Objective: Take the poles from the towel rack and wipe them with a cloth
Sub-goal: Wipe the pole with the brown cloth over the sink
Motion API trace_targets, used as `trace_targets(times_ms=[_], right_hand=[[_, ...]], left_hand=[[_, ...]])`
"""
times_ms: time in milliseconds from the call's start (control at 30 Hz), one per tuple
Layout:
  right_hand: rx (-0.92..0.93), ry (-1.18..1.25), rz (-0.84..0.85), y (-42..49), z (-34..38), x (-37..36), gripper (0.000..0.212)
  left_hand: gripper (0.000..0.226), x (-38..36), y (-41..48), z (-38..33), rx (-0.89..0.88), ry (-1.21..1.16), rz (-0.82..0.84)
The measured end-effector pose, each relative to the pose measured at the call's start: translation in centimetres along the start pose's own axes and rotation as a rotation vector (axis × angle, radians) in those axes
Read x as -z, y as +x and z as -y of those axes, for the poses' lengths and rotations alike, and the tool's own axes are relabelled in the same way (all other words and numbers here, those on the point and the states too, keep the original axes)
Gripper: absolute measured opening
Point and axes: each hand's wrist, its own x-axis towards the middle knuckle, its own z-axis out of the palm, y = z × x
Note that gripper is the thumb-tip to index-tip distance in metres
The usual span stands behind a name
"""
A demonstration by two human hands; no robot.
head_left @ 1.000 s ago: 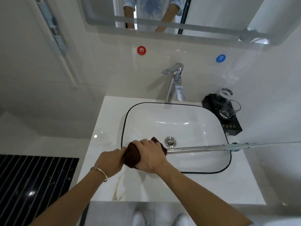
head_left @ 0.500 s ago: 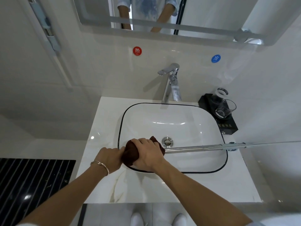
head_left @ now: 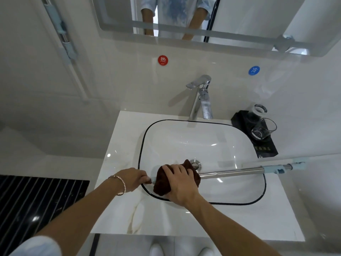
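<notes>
From the head camera we look down on a white sink [head_left: 203, 123] with a thin black rim, set in a pale counter [head_left: 239, 222].

The pole [head_left: 230, 171], a steel tube with a pale blue fitting [head_left: 278, 168] near its right end, is held level above the front of the sink. It runs from the left rim out past the right rim.

Our left hand [head_left: 135, 179], a bracelet [head_left: 121, 183] on its wrist, has its fingers curled round the pole's left end. Just beside it, our right hand [head_left: 180, 183] clasps a dark brown cloth [head_left: 162, 185] wrapped round the pole.

A chrome tap [head_left: 201, 97] stands behind the sink. On the wall above it, a round red sticker [head_left: 163, 60] reads 热 with a small "HOT" beneath. To its right, a round blue sticker [head_left: 254, 70] reads 冷.

A black tray [head_left: 265, 147] at the right holds two glasses [head_left: 263, 128]. The tray's gold lettering is too blurred to read.

A mirror [head_left: 239, 15] hangs above.
</notes>
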Motion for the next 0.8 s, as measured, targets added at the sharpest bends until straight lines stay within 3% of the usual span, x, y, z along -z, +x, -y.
trace_targets(times_ms=[200, 433, 567, 700, 767, 800], right_hand=[[-0.023, 0.043, 0.003, 0.7, -0.2, 0.5, 0.064], [-0.096, 0.162, 0.102, 2.0, 2.0, 3.8, 0.054], [-0.057, 0.072, 0.074, 1.6, 3.3, 2.6, 0.06], [-0.048, 0.118, 0.088, 2.3, 3.0, 2.7, 0.062], [-0.042, 0.149, 0.109, 2.4, 2.6, 2.7, 0.063], [-0.039, 0.163, 0.113, 2.3, 2.5, 2.7, 0.063]], left_hand=[[0.023, 0.8, 0.4, 0.0, -0.007, 0.104, -0.008], [0.031, 3.0, -1.9, 3.8, 0.129, -0.459, -0.216], [0.026, 2.1, -2.1, 4.8, 0.215, -0.287, -0.278], [0.031, 0.7, -2.5, 5.0, 0.352, -0.161, -0.62], [0.039, 0.1, -3.0, 5.0, 0.272, -0.102, -0.751], [0.042, -0.1, -3.1, 4.7, 0.169, -0.082, -0.733]])
